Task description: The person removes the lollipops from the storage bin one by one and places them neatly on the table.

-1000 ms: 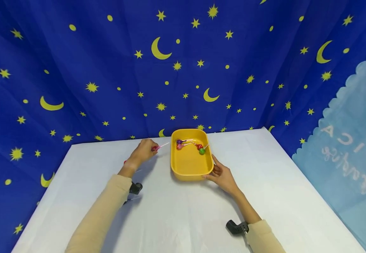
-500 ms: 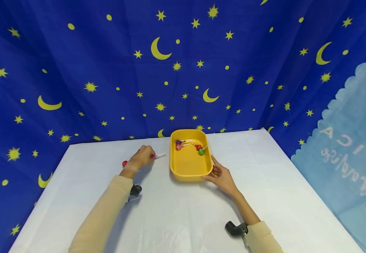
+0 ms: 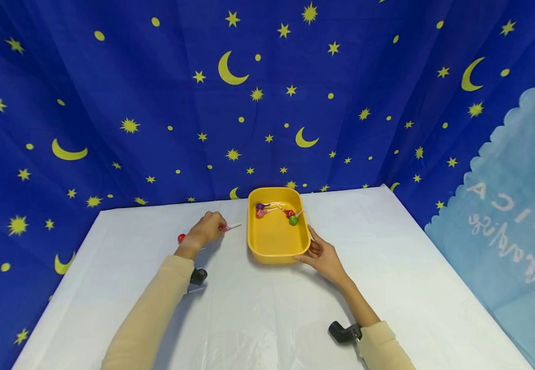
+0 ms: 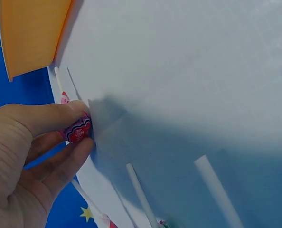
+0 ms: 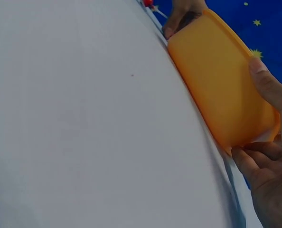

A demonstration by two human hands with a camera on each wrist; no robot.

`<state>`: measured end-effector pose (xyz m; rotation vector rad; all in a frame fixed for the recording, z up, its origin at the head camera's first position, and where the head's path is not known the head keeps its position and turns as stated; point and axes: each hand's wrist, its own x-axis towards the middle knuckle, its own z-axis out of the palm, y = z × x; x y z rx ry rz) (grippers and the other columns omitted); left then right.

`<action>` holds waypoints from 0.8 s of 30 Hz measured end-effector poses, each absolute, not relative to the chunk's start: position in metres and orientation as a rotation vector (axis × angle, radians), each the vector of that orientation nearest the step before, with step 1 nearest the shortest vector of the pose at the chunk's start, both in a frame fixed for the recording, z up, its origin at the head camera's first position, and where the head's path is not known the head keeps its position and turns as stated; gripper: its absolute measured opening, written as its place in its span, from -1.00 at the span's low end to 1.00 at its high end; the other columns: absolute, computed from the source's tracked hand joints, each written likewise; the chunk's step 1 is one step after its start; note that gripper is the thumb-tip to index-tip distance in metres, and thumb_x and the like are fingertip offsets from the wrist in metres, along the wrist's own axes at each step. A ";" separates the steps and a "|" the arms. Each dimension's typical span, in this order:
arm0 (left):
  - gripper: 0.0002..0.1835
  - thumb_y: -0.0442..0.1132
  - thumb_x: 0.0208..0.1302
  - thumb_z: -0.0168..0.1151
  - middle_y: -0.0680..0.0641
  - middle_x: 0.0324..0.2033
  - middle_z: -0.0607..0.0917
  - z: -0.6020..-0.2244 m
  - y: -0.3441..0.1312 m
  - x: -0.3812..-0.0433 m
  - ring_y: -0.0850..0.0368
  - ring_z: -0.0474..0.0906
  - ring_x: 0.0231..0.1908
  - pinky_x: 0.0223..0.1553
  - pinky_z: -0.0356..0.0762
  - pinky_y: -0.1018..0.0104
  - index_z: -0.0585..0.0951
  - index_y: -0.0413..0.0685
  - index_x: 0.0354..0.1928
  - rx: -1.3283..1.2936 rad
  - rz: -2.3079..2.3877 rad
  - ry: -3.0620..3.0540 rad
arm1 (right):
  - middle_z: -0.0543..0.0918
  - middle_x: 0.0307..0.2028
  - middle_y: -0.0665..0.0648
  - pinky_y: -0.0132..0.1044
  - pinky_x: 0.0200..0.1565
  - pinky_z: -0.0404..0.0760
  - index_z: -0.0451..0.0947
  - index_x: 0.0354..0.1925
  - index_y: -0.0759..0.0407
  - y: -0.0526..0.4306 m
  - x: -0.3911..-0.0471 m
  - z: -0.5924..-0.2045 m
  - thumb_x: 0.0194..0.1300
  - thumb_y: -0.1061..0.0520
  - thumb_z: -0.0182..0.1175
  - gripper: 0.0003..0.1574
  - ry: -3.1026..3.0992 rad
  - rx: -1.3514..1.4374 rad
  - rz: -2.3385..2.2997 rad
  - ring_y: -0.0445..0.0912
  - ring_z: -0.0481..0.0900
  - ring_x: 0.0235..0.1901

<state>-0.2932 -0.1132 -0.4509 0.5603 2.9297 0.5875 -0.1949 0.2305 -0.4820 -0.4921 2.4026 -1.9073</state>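
My left hand pinches a lollipop in a pink and purple wrapper between thumb and fingers. Its white stick points right, toward the yellow tray. My right hand grips the tray's near right corner, thumb on the near wall and fingers round the right side. Inside the tray, toward its far end, lie a purple lollipop, a pink lollipop, a red lollipop and a green lollipop.
Left of my left wrist, another red lollipop lies on the white table. In the left wrist view, white sticks of several lollipops show below the hand. A blue curtain with moons and stars stands behind the table.
My left hand has come slightly nearer and to the left with the lollipop, away from the tray, then barely moves. The right hand keeps its grip on the tray.
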 end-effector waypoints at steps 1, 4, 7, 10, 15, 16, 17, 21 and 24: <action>-0.85 -0.50 0.08 0.26 0.04 -0.61 0.46 -0.451 -0.113 -0.293 0.13 0.26 -0.48 -0.47 0.19 0.35 0.67 -0.15 -0.54 0.563 0.580 2.931 | 0.43 0.17 0.60 -0.23 0.08 0.55 -0.08 0.49 0.34 0.231 -0.195 -0.482 0.10 0.27 0.43 0.19 2.399 -0.494 -1.911 0.33 0.45 0.20; -0.86 -0.50 0.08 0.27 0.03 -0.61 0.46 -0.451 -0.113 -0.293 0.12 0.26 -0.48 -0.46 0.20 0.33 0.67 -0.15 -0.53 0.554 0.567 2.928 | 0.43 0.16 0.61 -0.25 0.08 0.55 -0.08 0.49 0.35 0.230 -0.195 -0.482 0.11 0.26 0.43 0.19 2.395 -0.501 -1.915 0.34 0.45 0.20; -0.88 -0.49 0.08 0.29 0.00 -0.59 0.48 -0.451 -0.112 -0.294 0.11 0.28 -0.46 -0.43 0.24 0.31 0.67 -0.15 -0.51 0.535 0.559 2.924 | 0.43 0.15 0.62 -0.26 0.07 0.56 -0.08 0.49 0.35 0.231 -0.195 -0.482 0.11 0.26 0.43 0.19 2.392 -0.500 -1.919 0.35 0.45 0.19; -0.92 -0.47 0.08 0.31 -0.04 -0.51 0.57 -0.450 -0.112 -0.294 0.08 0.35 -0.40 -0.35 0.34 0.26 0.69 -0.16 -0.45 0.509 0.558 2.924 | 0.44 0.15 0.62 -0.25 0.07 0.56 -0.08 0.49 0.34 0.230 -0.195 -0.482 0.11 0.26 0.43 0.19 2.389 -0.504 -1.921 0.35 0.46 0.18; -0.86 -0.44 0.12 0.33 -0.13 -0.32 0.67 -0.447 -0.111 -0.293 0.00 0.46 -0.26 -0.15 0.49 0.12 0.72 -0.21 -0.25 0.471 0.559 2.916 | 0.44 0.14 0.62 -0.23 0.07 0.56 -0.08 0.50 0.33 0.231 -0.194 -0.482 0.11 0.27 0.43 0.19 2.389 -0.512 -1.919 0.36 0.45 0.18; -0.82 -0.43 0.13 0.34 -0.15 -0.28 0.67 -0.446 -0.111 -0.293 -0.01 0.47 -0.22 -0.11 0.51 0.10 0.72 -0.23 -0.19 0.463 0.560 2.919 | 0.44 0.15 0.62 -0.22 0.07 0.56 -0.08 0.49 0.34 0.231 -0.194 -0.482 0.10 0.27 0.43 0.19 2.389 -0.511 -1.922 0.36 0.45 0.19; -0.80 -0.43 0.13 0.33 -0.16 -0.27 0.68 -0.446 -0.111 -0.294 -0.02 0.48 -0.21 -0.10 0.52 0.08 0.72 -0.24 -0.17 0.467 0.559 2.919 | 0.44 0.15 0.62 -0.22 0.07 0.56 -0.08 0.49 0.34 0.231 -0.194 -0.482 0.10 0.28 0.43 0.20 2.388 -0.508 -1.924 0.36 0.45 0.19; -0.72 -0.44 0.14 0.33 -0.21 -0.21 0.69 -0.441 -0.109 -0.295 -0.04 0.54 -0.18 -0.06 0.56 0.07 0.69 -0.28 -0.06 0.475 0.545 2.924 | 0.43 0.16 0.62 -0.19 0.08 0.55 -0.09 0.50 0.33 0.231 -0.194 -0.480 0.11 0.28 0.42 0.20 2.373 -0.498 -1.929 0.35 0.44 0.20; -0.67 -0.41 0.19 0.31 -0.24 -0.11 0.69 -0.436 -0.107 -0.295 -0.08 0.59 -0.09 0.01 0.57 0.05 0.66 -0.29 0.02 0.460 0.535 2.912 | 0.42 0.17 0.62 -0.19 0.08 0.55 -0.11 0.50 0.32 0.231 -0.194 -0.480 0.11 0.28 0.42 0.21 2.362 -0.497 -1.929 0.35 0.44 0.20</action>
